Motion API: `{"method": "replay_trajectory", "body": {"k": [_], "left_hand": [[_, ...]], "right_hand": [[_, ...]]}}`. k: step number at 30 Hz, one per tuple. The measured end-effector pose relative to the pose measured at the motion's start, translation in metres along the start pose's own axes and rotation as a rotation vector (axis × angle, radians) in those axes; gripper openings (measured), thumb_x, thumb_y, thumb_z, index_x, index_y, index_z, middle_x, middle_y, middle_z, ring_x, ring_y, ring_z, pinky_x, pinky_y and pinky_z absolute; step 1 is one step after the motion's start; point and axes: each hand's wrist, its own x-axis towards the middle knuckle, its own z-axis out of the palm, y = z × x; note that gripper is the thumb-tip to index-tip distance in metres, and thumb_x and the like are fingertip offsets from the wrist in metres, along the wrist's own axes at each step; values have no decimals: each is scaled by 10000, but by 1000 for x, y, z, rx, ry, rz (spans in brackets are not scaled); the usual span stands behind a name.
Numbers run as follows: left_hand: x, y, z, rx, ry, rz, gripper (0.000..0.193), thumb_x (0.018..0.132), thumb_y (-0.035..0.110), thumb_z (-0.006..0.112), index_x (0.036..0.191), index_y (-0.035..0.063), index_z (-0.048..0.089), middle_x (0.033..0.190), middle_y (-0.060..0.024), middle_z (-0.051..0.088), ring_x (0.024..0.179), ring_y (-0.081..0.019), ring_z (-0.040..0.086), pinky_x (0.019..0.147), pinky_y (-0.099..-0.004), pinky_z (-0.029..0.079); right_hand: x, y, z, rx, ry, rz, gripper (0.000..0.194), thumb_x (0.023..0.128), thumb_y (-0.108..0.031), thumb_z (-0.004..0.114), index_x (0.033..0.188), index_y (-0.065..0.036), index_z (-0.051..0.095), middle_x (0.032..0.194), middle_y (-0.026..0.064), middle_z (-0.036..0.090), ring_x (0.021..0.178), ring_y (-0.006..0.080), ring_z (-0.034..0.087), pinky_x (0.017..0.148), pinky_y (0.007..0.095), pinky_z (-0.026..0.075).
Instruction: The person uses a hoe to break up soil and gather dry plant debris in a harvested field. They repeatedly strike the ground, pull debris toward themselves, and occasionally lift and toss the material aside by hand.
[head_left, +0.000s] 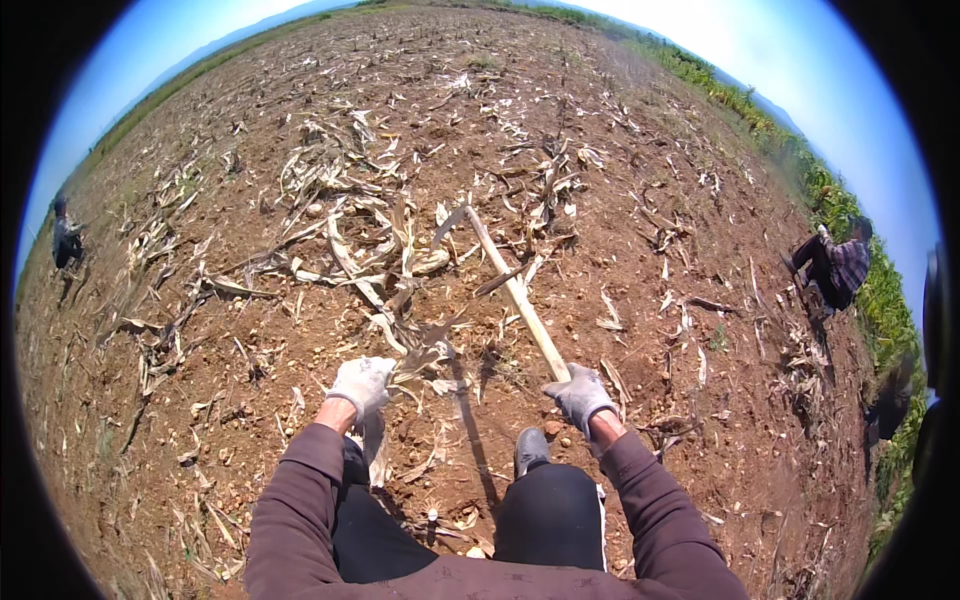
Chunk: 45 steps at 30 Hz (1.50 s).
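Observation:
My right hand (583, 396), in a whitish work glove, is closed round the lower end of the wooden handle of a sickle (519, 292). Its curved metal blade points left at the far end, above the ground litter. My left hand (363, 384), gloved too, grips a bunch of dry corn stalks and leaves (420, 351) in front of my left knee. Beyond it lies a heap of dry corn husks and stalks (360, 255) on the brown soil, left of the blade.
Dry stalks and small stones lie scattered over the field soil (285, 330). A person (836, 262) crouches at the right by green plants (889, 300); another person (66, 234) is far off at the left. My shoe (531, 448) stands between my hands.

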Motion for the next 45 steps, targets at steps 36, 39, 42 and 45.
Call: {"method": "replay_trajectory", "body": {"k": [36, 39, 42, 45], "left_hand": [[-16, -22, 20, -27, -234, 86, 293, 796, 119, 646, 1089, 115, 656, 992, -141, 708, 976, -340, 688, 831, -438, 556], [-14, -23, 21, -16, -284, 69, 323, 771, 120, 679, 1093, 108, 654, 988, -147, 703, 981, -344, 684, 843, -434, 552], [-13, -24, 24, 0, -266, 84, 284, 773, 116, 678, 1055, 110, 656, 971, -143, 703, 975, -343, 685, 833, -437, 550], [-14, -25, 25, -2, -236, 125, 262, 826, 158, 617, 1082, 141, 672, 1007, -123, 719, 966, -326, 701, 797, -439, 573]], "right_hand": [[105, -36, -4, -884, 362, -764, 114, 982, -282, 570, 1055, -197, 588, 819, 108, 693, 707, 337, 710, 587, 463, 558], [125, -58, -13, -945, 379, -499, 280, 907, -380, 675, 1128, -222, 610, 852, 108, 688, 814, 340, 699, 658, 465, 541], [118, -58, -23, -634, 318, -337, 277, 899, -363, 686, 1127, -206, 672, 936, 108, 726, 867, 300, 702, 738, 395, 522], [94, -41, -21, -290, 246, -250, 325, 887, -353, 684, 1158, -174, 697, 924, 83, 731, 806, 233, 693, 740, 370, 516]]}}
